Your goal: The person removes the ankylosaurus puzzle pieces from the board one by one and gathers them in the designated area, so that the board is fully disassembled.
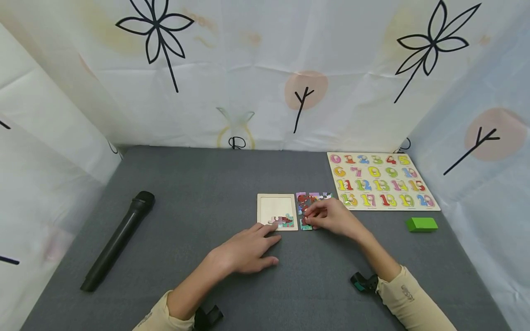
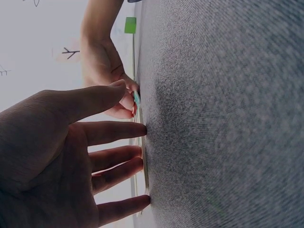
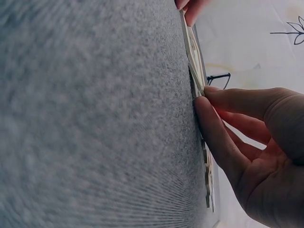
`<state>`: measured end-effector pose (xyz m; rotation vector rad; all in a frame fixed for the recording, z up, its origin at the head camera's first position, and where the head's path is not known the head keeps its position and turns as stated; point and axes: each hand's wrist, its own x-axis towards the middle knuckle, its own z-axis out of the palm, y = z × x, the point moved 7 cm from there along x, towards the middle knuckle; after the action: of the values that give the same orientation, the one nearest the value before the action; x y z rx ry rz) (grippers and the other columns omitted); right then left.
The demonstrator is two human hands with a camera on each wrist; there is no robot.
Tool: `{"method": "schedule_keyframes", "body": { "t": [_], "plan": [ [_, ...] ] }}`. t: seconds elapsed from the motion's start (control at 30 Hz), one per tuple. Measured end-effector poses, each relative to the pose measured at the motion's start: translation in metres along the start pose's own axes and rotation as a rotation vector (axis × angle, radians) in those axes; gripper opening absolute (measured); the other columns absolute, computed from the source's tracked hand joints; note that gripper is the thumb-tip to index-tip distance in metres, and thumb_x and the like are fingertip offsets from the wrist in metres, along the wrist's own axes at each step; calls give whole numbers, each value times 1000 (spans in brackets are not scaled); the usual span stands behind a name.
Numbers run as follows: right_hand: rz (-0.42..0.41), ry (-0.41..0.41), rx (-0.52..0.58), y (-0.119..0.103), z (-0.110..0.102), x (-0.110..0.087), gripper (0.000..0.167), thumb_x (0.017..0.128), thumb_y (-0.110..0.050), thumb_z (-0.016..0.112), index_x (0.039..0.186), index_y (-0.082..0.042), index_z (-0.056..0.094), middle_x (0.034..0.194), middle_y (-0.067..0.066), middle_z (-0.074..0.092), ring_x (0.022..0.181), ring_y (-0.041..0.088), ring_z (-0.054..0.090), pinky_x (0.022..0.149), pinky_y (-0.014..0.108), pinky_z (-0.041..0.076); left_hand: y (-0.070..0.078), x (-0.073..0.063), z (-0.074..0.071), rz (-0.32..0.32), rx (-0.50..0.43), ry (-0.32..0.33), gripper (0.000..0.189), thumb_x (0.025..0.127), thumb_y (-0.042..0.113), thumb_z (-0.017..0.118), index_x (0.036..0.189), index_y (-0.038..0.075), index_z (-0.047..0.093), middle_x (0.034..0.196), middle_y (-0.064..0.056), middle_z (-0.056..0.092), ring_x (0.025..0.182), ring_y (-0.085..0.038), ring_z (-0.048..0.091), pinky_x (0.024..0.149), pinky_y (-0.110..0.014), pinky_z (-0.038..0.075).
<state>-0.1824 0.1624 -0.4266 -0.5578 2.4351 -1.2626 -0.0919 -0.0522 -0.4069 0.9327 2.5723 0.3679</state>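
Observation:
A small square wooden puzzle tray (image 1: pixel 265 204) lies on the grey table, with a few joined jigsaw pieces (image 1: pixel 283 221) in its lower right part. My left hand (image 1: pixel 248 250) has its fingers spread at the tray's near edge; in the left wrist view their tips touch the table and the edge. Thumb and finger of my right hand (image 1: pixel 333 218) pinch a thin puzzle piece (image 3: pixel 195 78), tilted up off the table in the right wrist view. Several loose jigsaw pieces (image 1: pixel 301 196) lie right of the tray, partly hidden behind that hand.
A number puzzle board (image 1: pixel 374 178) lies at the back right, just beyond my right hand. Nearer on that side is a green block (image 1: pixel 422 224). On the left lies a black microphone (image 1: pixel 120 239). White patterned cloth (image 1: pixel 256 69) hangs behind the table and along both sides.

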Motion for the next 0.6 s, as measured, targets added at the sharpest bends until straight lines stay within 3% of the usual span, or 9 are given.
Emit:
{"method": "schedule_keyframes", "body": {
  "t": [0.3,0.6],
  "plan": [
    [25,5,-12,-3,1,1,15,95,-6,82,107,3,80,90,13,79,69,13,76,66,29,64,-1,1,0,-7,-15,0,58,107,43,68,156,13,60,173,-8,43,157,-27,46,121,-50,48],
    [-8,-52,49,-9,3,4,16,98,-8,80,109,3,79,96,17,81,74,16,77,70,34,66,-5,6,1,-8,-27,18,56,107,42,69,155,13,61,170,-8,46,154,-27,49,121,-50,49]
  ]
}}
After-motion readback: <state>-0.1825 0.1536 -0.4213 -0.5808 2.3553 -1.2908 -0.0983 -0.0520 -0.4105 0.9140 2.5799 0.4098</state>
